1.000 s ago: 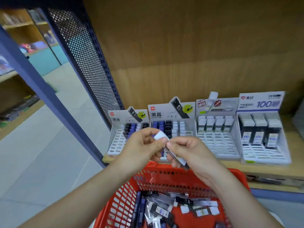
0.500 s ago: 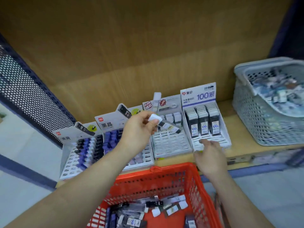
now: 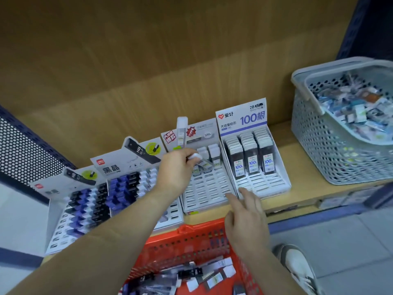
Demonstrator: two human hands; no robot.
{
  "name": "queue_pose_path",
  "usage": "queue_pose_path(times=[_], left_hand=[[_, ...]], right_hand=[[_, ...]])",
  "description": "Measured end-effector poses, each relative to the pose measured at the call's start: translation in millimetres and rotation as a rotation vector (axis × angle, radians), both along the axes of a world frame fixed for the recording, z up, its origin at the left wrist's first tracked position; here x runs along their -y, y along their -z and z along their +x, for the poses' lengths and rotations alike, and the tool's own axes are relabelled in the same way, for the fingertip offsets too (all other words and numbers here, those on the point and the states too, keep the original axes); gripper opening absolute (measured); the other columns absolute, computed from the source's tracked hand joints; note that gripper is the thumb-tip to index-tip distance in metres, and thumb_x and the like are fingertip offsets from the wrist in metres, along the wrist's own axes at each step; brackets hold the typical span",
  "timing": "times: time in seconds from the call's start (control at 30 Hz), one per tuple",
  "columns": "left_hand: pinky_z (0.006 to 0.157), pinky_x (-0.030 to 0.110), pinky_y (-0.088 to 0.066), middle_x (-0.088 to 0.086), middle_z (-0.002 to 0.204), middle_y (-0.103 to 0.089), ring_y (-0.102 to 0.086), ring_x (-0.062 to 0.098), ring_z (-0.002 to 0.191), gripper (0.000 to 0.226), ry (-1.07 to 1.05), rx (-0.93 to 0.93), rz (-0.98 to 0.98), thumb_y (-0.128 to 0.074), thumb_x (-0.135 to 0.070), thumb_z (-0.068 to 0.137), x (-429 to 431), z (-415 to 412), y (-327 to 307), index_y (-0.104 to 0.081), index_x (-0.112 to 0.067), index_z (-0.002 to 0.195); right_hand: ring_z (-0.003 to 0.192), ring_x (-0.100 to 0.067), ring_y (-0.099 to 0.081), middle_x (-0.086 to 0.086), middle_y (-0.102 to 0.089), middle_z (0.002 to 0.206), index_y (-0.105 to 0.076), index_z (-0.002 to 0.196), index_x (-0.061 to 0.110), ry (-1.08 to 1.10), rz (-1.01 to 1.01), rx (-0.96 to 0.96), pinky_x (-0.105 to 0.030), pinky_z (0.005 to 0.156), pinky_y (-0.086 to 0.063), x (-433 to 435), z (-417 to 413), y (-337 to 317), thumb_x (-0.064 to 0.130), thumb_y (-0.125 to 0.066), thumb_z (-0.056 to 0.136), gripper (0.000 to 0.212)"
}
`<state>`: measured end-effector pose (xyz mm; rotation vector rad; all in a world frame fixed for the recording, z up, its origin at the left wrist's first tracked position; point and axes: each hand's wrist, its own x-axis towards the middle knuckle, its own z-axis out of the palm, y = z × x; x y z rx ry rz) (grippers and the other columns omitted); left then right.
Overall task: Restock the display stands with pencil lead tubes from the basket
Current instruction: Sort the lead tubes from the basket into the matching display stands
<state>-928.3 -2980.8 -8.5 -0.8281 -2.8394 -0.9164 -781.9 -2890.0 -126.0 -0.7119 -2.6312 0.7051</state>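
My left hand pinches a white-capped pencil lead tube and holds it over the back rows of the third display stand, where a few white-capped tubes stand. My right hand is open, with its fingertips touching the front edges of the third stand and the fourth stand, which holds three rows of dark tubes. Two more stands with black and blue tubes sit to the left. The red basket below my arms holds several loose tubes.
The stands sit on a wooden shelf with a wooden back panel. A grey plastic basket full of small packets stands at the right of the shelf. A perforated dark panel closes the left side. My shoe shows on the grey floor.
My left hand has carried the tube away from my right hand and rightward over the third stand. My right hand let go and dropped to the stands' front edge. The view swung right.
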Motion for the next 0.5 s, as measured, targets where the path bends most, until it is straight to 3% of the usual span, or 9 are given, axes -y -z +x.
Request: queue_pose_path(times=[0.2, 0.33, 0.5], left_hand=[[0.078, 0.020, -0.043, 0.004, 0.106, -0.069, -0.062, 0.017, 0.093, 0.025, -0.026, -0.005, -0.026, -0.063, -0.020, 0.092, -3.9, -9.2, 17.9, -0.066, -0.014, 0.116], [0.077, 0.021, -0.045, 0.003, 0.101, -0.070, -0.058, 0.012, 0.086, 0.022, -0.024, 0.004, 0.039, -0.063, -0.018, 0.091, -5.5, -10.0, 21.3, -0.067, -0.013, 0.113], [0.080, 0.030, -0.049, 0.005, 0.096, -0.072, -0.062, 0.018, 0.088, 0.018, 0.038, -0.055, 0.079, -0.064, -0.016, 0.090, -16.3, -7.6, 20.9, -0.071, -0.011, 0.106]], right_hand=[[0.123, -0.035, -0.055, -0.011, -0.063, 0.126, -0.073, 0.112, 0.024, 0.039, 0.064, 0.067, -0.051, 0.096, -0.050, -1.4, -5.1, 1.5, 0.014, -0.077, 0.073, 0.041], [0.128, -0.033, -0.049, -0.009, -0.058, 0.132, -0.069, 0.122, 0.026, 0.033, 0.053, 0.072, -0.049, 0.102, -0.045, -0.5, -6.3, 2.1, 0.015, -0.070, 0.080, 0.043], [0.132, -0.035, -0.046, -0.014, -0.055, 0.139, -0.067, 0.126, 0.023, 0.017, 0.030, 0.061, -0.050, 0.105, -0.045, 1.5, -7.3, 8.3, 0.012, -0.067, 0.082, 0.046]])
